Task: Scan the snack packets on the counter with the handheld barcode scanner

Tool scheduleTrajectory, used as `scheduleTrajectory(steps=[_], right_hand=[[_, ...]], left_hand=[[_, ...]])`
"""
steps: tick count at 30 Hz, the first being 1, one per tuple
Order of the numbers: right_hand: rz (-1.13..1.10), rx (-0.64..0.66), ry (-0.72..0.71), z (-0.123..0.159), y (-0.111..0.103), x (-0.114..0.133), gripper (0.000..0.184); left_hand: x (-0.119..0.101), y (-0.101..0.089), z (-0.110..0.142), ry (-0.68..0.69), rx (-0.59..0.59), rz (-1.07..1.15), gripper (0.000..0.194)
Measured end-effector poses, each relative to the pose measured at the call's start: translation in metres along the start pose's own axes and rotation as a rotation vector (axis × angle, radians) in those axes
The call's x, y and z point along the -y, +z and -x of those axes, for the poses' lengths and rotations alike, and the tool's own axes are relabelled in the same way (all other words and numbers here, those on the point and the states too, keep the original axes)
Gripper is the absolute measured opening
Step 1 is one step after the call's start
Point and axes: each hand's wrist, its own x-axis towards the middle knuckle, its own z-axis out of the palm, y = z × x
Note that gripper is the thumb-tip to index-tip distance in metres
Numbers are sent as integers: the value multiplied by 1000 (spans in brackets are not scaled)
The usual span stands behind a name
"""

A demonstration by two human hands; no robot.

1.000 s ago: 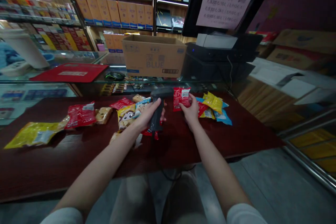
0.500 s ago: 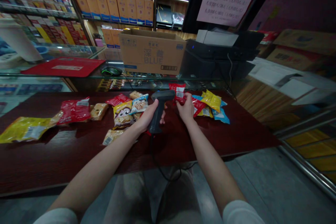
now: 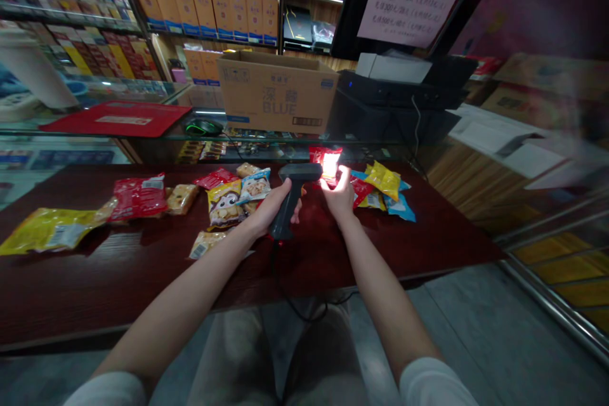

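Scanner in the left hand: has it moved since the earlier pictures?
Yes: the scanner has shifted slightly toward the right of the view, nearer the red packet, judged against the cardboard box behind it.

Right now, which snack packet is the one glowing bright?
The red packet held in the right hand, lit by the scanner in the left hand; the other packets lie unlit on the counter.

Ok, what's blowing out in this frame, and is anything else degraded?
Head view: a hot glare spot burns out the red snack packet in the right hand, beside the barcode scanner; the scene is otherwise dim, the shelves bow from wide-angle distortion, and the papers at far right smear.
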Motion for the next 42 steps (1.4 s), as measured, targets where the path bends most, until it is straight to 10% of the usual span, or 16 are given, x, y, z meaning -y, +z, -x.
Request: scheduleTrajectory(steps=[10,16,23,30,35,42], right_hand=[[158,-265,16,-41,-80,-25,61],[288,-199,97,-72,-117,-34,41],[642,193,176,-85,-100,-28,38],[576,110,-24,-79,-100,-24,48],[148,405,-320,-23,-50,9,26],[78,719,-141,30,23,34,33]], left_hand=[[-8,-20,6,-1,-45,-86,65],[-10,-22,7,5,-68,-67,62],[-11,-21,10,-26,-64,-60,62],[-20,-18,12,-2,-63,-57,61],[-39,-18,20,-13,-81,-61,57],[-44,-37,17,-57,-83,-103,68]])
